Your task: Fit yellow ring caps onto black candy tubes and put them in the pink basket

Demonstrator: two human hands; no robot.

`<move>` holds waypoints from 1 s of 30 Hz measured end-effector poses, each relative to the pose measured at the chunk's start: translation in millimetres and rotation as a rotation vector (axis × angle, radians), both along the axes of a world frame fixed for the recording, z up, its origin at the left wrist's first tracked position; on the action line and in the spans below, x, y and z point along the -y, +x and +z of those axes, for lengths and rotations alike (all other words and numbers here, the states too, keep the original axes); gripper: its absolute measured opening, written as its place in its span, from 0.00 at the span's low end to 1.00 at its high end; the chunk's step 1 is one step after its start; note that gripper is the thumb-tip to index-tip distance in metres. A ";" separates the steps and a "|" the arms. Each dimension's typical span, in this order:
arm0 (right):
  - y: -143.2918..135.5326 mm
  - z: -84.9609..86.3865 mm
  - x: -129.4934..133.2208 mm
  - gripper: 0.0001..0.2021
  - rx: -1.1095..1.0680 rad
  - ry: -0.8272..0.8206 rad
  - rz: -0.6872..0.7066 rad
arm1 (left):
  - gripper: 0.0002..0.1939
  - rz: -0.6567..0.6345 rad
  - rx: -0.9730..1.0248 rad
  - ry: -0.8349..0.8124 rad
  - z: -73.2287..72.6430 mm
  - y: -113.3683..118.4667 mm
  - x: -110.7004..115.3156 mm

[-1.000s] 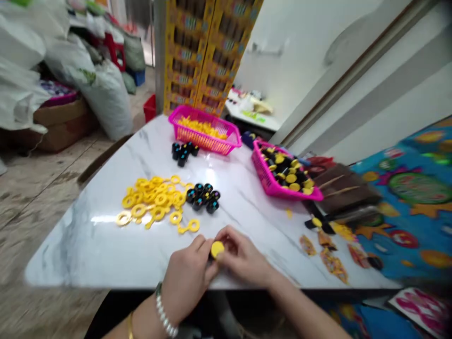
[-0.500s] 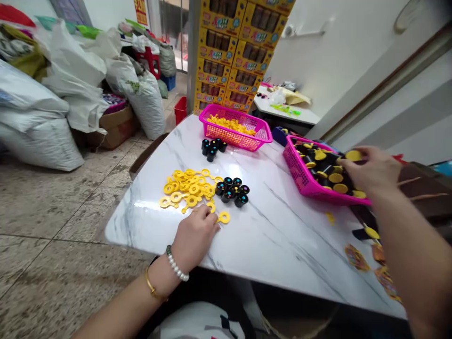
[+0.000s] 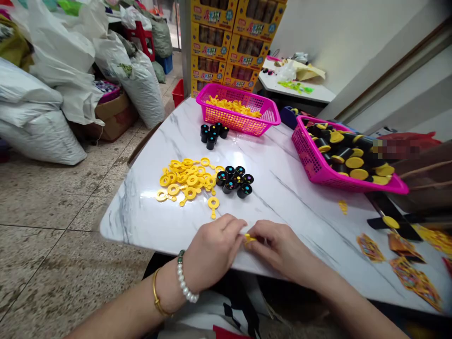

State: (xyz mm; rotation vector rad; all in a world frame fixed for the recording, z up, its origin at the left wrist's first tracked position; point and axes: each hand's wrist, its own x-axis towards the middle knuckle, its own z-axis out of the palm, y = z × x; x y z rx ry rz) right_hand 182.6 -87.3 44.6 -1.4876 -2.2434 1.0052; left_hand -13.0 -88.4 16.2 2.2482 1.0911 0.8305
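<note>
My left hand (image 3: 217,249) and my right hand (image 3: 282,245) meet near the table's front edge. Between their fingertips is a small yellow ring piece (image 3: 249,239), pinched by my right hand. My left fingers are closed against it, and what they hold is hidden. A pile of yellow ring pieces (image 3: 190,179) lies left of centre, with one loose yellow ring (image 3: 213,203) in front. Beside the pile stand several black cups (image 3: 244,190) with coloured dots inside. Farther back is another group of black cups (image 3: 211,141).
A pink basket (image 3: 240,125) of yellow pieces stands at the back. Another pink basket (image 3: 318,172) at the right holds black and yellow cylinders. Printed packets (image 3: 370,247) lie at the right front. Stacked yellow boxes (image 3: 212,42) and white sacks (image 3: 137,84) are beyond the table.
My right hand has left the right basket and come to the front edge beside my left hand. My left hand has moved right, away from the yellow pile. The view has shifted slightly.
</note>
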 end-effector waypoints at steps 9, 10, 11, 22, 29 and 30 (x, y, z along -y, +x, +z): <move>34.5 -2.9 -59.1 0.12 -0.417 -0.219 -0.428 | 0.18 0.422 -0.306 0.188 9.5 4.6 -56.1; 31.9 -4.5 -55.6 0.12 -0.425 -0.234 -0.426 | 0.18 0.404 -0.359 0.195 9.3 7.6 -59.4; 29.2 -5.9 -51.1 0.12 -0.434 -0.251 -0.424 | 0.17 0.389 -0.402 0.201 8.5 10.2 -61.7; 20.5 -3.2 -33.3 0.11 -0.498 -0.183 -0.452 | 0.05 0.313 -0.252 0.242 4.9 6.5 -54.9; 12.7 -7.6 -10.0 0.15 -0.548 -0.416 -0.461 | 0.18 0.161 -0.110 -0.045 -5.5 -7.9 0.8; 10.3 -8.7 -7.4 0.14 -0.555 -0.431 -0.453 | 0.18 0.158 -0.111 -0.058 -9.0 -7.8 4.1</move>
